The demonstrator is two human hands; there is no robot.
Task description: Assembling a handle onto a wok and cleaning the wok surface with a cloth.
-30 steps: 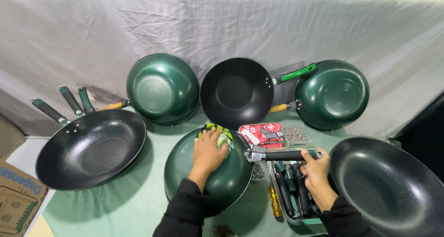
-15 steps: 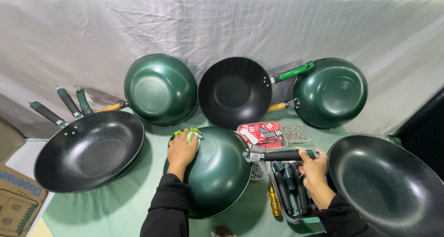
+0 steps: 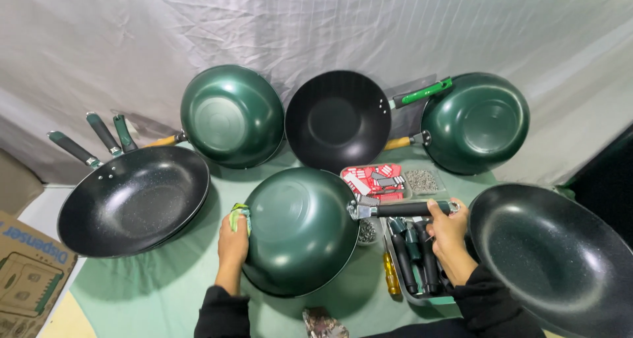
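Observation:
A dark green wok (image 3: 300, 229) lies upside down on the green table cover in front of me. My left hand (image 3: 233, 240) presses a green and yellow cloth (image 3: 240, 215) against the wok's left edge. My right hand (image 3: 447, 229) grips the wok's black handle (image 3: 403, 210) on the right side.
Black-lined pans lie at the left (image 3: 135, 199) and right (image 3: 554, 259). Three more woks (image 3: 231, 116) (image 3: 337, 119) (image 3: 476, 122) lean against the white backdrop. A tray with spare handles (image 3: 415, 259), a red packet (image 3: 377, 180), screws (image 3: 422, 180) and a cardboard box (image 3: 26, 272) lie around.
My left hand with the cloth has slid from the wok's top edge down around to its left side. My right hand has stayed on the handle.

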